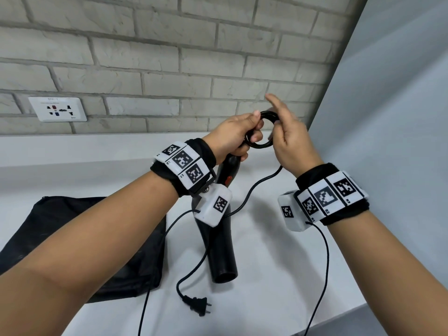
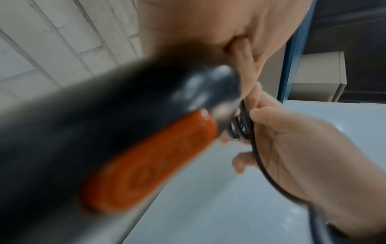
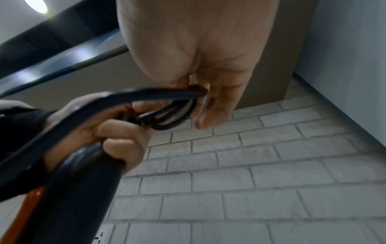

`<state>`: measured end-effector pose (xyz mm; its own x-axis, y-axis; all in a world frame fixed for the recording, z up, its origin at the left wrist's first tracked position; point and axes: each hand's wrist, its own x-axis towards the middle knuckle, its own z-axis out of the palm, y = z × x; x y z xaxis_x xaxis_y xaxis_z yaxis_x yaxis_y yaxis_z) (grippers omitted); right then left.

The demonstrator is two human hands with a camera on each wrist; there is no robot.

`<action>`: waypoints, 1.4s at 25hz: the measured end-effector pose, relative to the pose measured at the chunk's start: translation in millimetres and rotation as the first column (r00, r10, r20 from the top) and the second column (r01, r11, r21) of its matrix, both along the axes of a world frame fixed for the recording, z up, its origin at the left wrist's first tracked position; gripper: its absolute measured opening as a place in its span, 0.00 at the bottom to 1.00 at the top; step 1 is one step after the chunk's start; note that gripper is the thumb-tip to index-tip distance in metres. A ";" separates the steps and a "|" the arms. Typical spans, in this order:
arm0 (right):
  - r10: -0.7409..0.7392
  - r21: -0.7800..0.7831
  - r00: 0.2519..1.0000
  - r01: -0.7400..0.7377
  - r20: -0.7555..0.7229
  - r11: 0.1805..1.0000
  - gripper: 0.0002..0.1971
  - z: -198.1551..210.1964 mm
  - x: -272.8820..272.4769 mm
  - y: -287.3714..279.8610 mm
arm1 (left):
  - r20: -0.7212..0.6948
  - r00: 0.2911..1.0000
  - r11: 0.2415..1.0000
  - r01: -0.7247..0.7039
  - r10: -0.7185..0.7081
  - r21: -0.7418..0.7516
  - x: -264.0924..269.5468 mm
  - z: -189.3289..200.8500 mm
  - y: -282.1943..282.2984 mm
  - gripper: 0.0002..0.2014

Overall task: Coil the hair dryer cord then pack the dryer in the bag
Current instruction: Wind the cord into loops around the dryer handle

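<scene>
My left hand holds the black hair dryer by the end of its handle, nozzle hanging down over the table. The same hand grips a small coil of black cord above the handle. My right hand pinches the coil's right side, index finger pointing up. In the right wrist view the cord runs between both hands. The dryer's orange switch fills the left wrist view. Loose cord trails down to the plug, which lies on the table. The black bag lies flat at the left.
The white table ends at a front right edge. A brick wall with a socket plate stands behind. A pale panel closes off the right side. Thin wrist-camera cables hang below both wrists.
</scene>
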<state>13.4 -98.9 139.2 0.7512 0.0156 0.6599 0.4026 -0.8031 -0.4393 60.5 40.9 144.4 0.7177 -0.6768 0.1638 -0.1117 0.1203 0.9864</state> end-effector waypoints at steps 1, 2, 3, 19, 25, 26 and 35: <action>0.029 -0.069 1.000 -0.029 -0.011 0.997 0.25 3.4 0.4 1.8 | 0.008 1.000 1.000 -0.008 0.008 0.014 0.0 1.0 0.5 0.18; 0.041 -0.128 0.999 -0.044 -0.022 0.991 0.23 5.7 0.7 3.4 | 0.022 1.000 0.999 -0.018 0.017 0.027 -0.3 2.7 1.2 0.19; 0.031 -0.166 0.999 -0.036 -0.033 0.986 0.20 7.0 1.3 4.4 | 0.036 0.999 0.999 -0.027 0.026 0.038 -0.6 4.6 1.8 0.20; -0.080 0.028 0.997 0.080 -0.002 0.996 0.14 6.6 1.5 9.2 | -0.088 0.991 0.995 0.102 -0.101 0.002 -4.5 11.2 4.2 0.25; 0.049 0.232 0.995 -0.028 -0.084 0.972 0.11 2.8 -2.2 11.7 | -0.068 0.996 0.998 0.056 -0.055 0.018 -2.5 11.6 4.4 0.22; 0.093 0.307 0.988 -0.052 -0.120 0.950 0.11 0.7 -3.1 13.1 | -0.078 0.995 0.998 0.061 -0.059 0.025 -1.8 10.9 4.8 0.22; 0.002 0.373 0.999 0.014 -0.043 0.928 0.18 0.3 -1.9 16.2 | -0.043 0.999 0.994 0.015 -0.010 0.110 -7.8 12.1 6.6 0.21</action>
